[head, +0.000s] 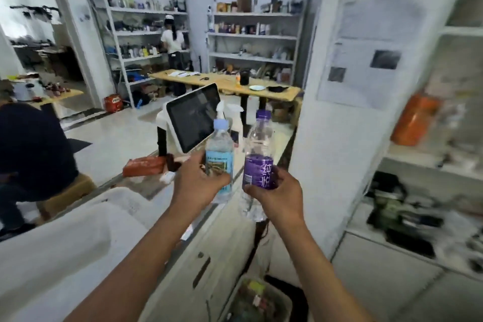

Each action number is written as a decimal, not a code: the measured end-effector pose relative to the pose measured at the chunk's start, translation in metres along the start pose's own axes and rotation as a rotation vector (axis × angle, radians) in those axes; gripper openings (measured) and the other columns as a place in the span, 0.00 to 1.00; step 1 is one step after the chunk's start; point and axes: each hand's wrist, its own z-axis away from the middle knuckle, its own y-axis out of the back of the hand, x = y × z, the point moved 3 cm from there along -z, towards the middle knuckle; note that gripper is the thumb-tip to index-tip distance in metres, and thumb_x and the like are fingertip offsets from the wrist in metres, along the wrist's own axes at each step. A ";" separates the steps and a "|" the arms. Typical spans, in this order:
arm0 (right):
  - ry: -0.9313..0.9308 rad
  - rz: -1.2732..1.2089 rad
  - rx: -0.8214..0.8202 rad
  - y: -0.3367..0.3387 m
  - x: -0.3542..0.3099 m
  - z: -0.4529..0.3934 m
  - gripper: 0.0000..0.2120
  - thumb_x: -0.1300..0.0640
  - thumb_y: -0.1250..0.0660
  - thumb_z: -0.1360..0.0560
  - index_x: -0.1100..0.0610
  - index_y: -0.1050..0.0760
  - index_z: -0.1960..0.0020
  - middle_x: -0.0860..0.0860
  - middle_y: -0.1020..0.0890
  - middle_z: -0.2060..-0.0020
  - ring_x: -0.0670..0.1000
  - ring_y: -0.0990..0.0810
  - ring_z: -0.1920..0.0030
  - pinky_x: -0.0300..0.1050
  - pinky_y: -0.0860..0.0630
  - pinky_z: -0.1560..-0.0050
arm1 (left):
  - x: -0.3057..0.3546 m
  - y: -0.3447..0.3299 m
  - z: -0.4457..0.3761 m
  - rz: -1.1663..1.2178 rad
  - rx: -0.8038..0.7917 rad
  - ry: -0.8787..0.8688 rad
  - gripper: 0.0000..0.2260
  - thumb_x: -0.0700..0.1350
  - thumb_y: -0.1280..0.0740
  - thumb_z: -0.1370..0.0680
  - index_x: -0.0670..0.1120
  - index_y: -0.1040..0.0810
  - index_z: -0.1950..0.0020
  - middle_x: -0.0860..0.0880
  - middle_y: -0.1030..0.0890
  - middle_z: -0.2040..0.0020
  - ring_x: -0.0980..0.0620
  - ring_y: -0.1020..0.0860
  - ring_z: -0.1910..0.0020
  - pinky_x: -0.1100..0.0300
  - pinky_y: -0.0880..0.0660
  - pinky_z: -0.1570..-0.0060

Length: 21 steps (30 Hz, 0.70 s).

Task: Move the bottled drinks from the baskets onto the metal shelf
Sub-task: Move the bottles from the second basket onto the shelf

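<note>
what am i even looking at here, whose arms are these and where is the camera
There is no machine here. One wide-angle camera is worn on a person's head and looks forward and down, so the two bare arms reaching in from the bottom are that person's own.

The left hand grips a clear bottle with a light blue label and cap. The right hand grips a clear bottle with a purple label and cap. Both bottles are upright and lifted in the air.

Behind them a white counter carries a tilted dark screen and a white spray bottle. A blurred white shelf unit stands at the right, and more shelves line the far wall.
</note>
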 end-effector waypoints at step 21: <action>-0.202 0.423 1.040 0.315 -0.030 0.247 0.23 0.57 0.19 0.40 0.46 0.20 0.48 0.40 0.14 0.57 0.41 0.15 0.57 0.46 0.17 0.51 | 0.182 -0.293 0.218 0.422 -0.984 -0.448 0.22 0.48 0.21 0.37 0.57 0.23 0.46 0.60 0.18 0.54 0.66 0.20 0.59 0.60 0.21 0.58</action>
